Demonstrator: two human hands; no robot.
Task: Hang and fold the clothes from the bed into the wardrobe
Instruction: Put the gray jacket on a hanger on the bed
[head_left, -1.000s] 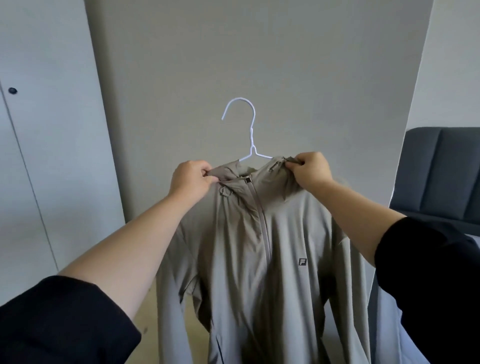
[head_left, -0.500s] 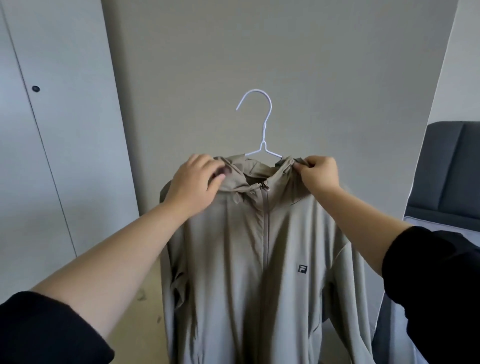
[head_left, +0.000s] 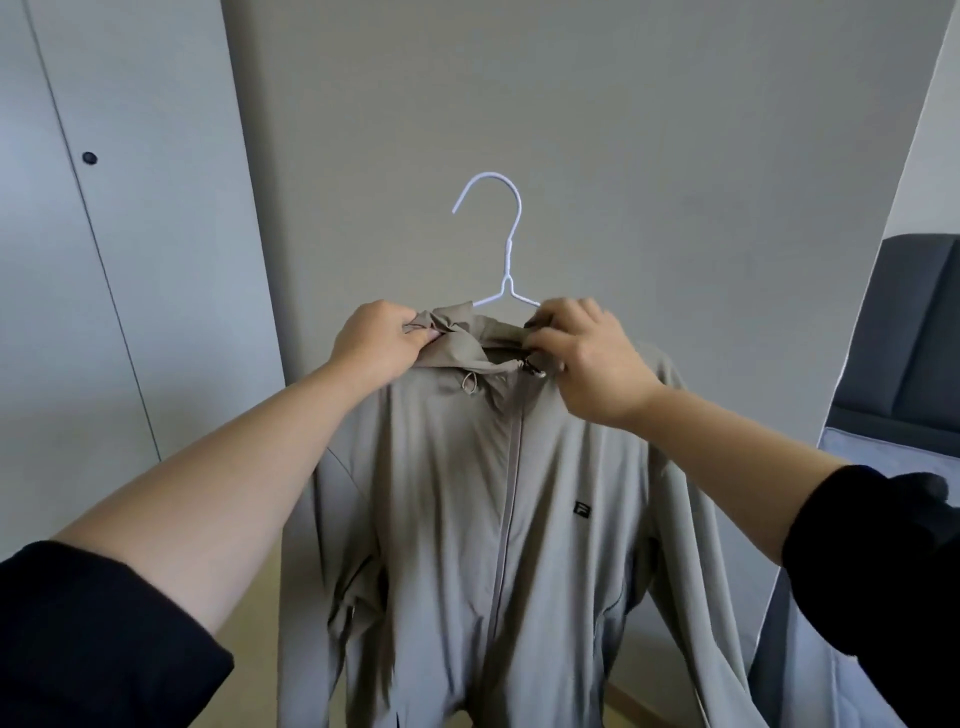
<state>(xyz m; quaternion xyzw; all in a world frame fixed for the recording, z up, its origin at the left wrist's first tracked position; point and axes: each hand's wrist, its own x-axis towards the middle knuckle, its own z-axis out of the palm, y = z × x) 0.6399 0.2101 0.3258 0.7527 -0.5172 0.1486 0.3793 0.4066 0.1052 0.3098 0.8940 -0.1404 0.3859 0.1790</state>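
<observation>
A beige zip-up jacket (head_left: 488, 519) with a small dark logo on the chest hangs in front of me on a white wire hanger (head_left: 501, 249), whose hook rises above the collar. My left hand (head_left: 376, 343) grips the bunched collar on the left side. My right hand (head_left: 587, 358) pinches the collar on the right, by the zipper top. The hanger's shoulders are hidden inside the jacket. Both sleeves hang down freely.
A plain grey wall stands straight behind the jacket. White wardrobe doors (head_left: 104, 234) with a small dark knob (head_left: 89, 157) fill the left side. At the right edge are a dark upholstered headboard (head_left: 909, 332) and the bed (head_left: 883, 452).
Both hands have shifted inwards along the collar and bunched it up. My view has turned slightly left, bringing more wardrobe door into sight.
</observation>
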